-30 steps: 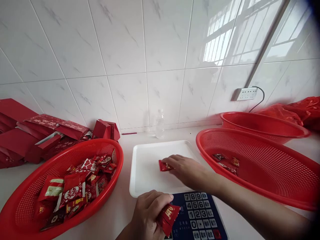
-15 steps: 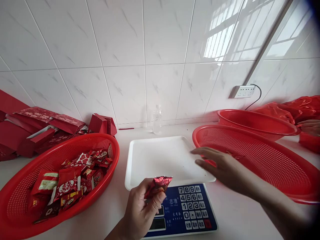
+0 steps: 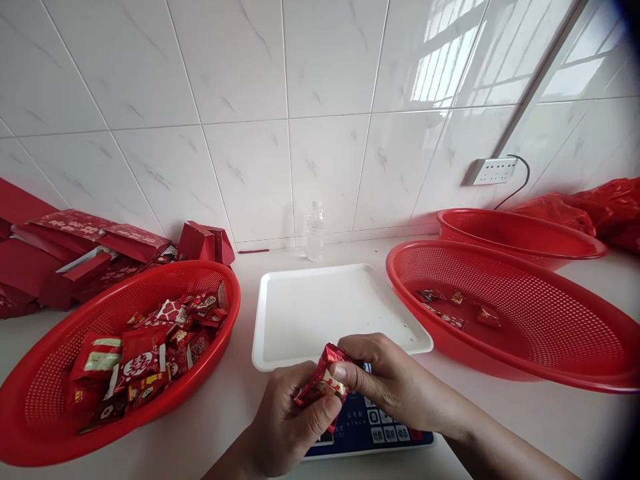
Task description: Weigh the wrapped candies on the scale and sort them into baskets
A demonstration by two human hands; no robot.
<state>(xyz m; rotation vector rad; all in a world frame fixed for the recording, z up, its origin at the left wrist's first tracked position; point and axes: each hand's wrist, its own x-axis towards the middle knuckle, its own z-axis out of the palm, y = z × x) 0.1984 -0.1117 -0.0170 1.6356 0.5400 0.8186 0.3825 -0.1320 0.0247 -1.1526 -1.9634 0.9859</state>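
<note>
My left hand (image 3: pixel 287 420) and my right hand (image 3: pixel 385 380) meet over the blue scale (image 3: pixel 370 427), both pinching a small red foil packet (image 3: pixel 323 380). Just beyond them lies the white tray (image 3: pixel 305 313) on the scale, with nothing on it. To the left, a red basket (image 3: pixel 40 413) holds several red packets (image 3: pixel 145 347). To the right, another red basket (image 3: pixel 550 333) holds a few red packets (image 3: pixel 450 307).
A second red basket (image 3: pixel 520 233) sits behind the right one, with red plastic bags (image 3: pixel 600 207) past it. Red boxes (image 3: pixel 75 260) are piled at back left. A clear bottle (image 3: pixel 315 233) stands by the tiled wall; a power strip (image 3: pixel 493 171) hangs there.
My right hand took a packet off the tray, swung over the right basket, then came back to my left hand. Both hands now grip one packet. The right basket holds one more packet.
</note>
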